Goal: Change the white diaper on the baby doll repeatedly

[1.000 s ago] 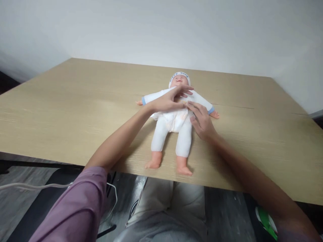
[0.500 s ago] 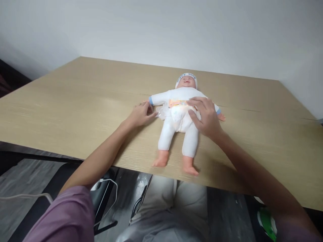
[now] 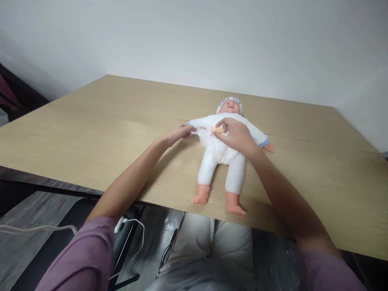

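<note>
A baby doll in white clothes and a lettered headband lies on its back, feet toward me. Around its hips is a white diaper with an orange patterned waistband. My left hand, beside the doll's arm on the left, pinches the diaper's side tab and draws it outward. Over the belly, my right hand has thumb and fingers closed on the front of the orange waistband. Part of the diaper's front is hidden behind this hand.
The doll rests on a wide wooden table that meets a pale wall at the back. Below its front edge are my legs, a white cable and a dark chair or frame part.
My right hand has shifted left across the diaper and closed on its waistband. My left hand now stretches the side tab outward. The whole view has shifted slightly.
</note>
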`<state>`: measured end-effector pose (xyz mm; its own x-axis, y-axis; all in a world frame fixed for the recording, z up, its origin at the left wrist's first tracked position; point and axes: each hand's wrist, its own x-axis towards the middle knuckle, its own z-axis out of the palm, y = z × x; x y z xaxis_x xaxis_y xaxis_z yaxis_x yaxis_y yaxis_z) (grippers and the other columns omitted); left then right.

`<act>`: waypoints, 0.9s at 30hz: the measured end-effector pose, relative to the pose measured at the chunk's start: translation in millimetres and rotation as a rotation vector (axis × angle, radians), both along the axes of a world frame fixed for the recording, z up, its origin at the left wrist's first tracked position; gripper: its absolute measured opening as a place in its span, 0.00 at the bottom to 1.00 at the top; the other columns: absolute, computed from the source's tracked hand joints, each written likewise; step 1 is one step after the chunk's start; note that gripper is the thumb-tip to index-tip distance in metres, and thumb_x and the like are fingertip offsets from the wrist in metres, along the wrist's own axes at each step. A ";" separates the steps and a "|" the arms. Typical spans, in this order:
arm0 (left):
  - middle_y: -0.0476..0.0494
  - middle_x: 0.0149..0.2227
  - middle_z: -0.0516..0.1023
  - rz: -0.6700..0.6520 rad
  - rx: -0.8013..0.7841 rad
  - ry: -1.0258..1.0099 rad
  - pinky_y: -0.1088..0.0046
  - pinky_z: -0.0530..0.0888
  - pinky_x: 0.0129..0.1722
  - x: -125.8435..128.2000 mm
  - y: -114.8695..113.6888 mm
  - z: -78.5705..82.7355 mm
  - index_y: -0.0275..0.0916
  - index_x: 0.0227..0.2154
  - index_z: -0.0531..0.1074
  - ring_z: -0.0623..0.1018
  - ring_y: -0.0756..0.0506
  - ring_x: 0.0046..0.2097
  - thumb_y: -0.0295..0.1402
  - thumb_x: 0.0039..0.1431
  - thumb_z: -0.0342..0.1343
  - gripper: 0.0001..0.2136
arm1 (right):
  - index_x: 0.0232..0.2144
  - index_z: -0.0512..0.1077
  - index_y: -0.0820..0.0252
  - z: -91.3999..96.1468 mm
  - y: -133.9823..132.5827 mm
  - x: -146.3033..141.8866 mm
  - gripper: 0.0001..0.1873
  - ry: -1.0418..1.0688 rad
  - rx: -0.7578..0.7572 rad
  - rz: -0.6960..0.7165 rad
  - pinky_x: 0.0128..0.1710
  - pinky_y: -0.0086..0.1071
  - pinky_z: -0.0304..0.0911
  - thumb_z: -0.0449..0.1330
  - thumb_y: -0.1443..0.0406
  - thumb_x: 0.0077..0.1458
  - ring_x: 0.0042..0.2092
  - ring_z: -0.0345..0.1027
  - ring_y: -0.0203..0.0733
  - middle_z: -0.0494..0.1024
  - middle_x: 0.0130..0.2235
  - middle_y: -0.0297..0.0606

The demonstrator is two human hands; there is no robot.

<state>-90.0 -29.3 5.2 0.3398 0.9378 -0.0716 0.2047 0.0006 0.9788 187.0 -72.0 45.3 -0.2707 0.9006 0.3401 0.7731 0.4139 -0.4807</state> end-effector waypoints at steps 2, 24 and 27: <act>0.47 0.29 0.70 -0.002 -0.031 -0.080 0.68 0.64 0.34 18.5 5.5 10.1 0.39 0.29 0.73 0.68 0.48 0.31 0.46 0.53 0.67 0.15 | 0.52 0.80 0.54 2.6 1.8 4.4 0.20 0.041 -0.062 0.011 0.45 0.40 0.64 0.71 0.54 0.62 0.43 0.75 0.48 0.81 0.40 0.36; 0.41 0.50 0.77 0.025 0.407 -0.090 0.69 0.73 0.42 77.3 -1.6 -28.4 0.43 0.54 0.71 0.76 0.45 0.43 0.56 0.67 0.67 0.25 | 0.64 0.74 0.54 -2.0 13.6 16.9 0.22 0.324 -0.213 0.124 0.48 0.39 0.67 0.60 0.61 0.71 0.41 0.73 0.44 0.81 0.38 0.32; 0.44 0.41 0.76 0.020 0.321 -0.135 0.69 0.72 0.39 78.0 1.6 -33.1 0.42 0.47 0.72 0.75 0.46 0.39 0.57 0.66 0.68 0.24 | 0.61 0.76 0.54 -3.0 13.1 17.3 0.20 0.273 -0.159 0.116 0.47 0.39 0.67 0.62 0.63 0.69 0.38 0.72 0.43 0.79 0.38 0.32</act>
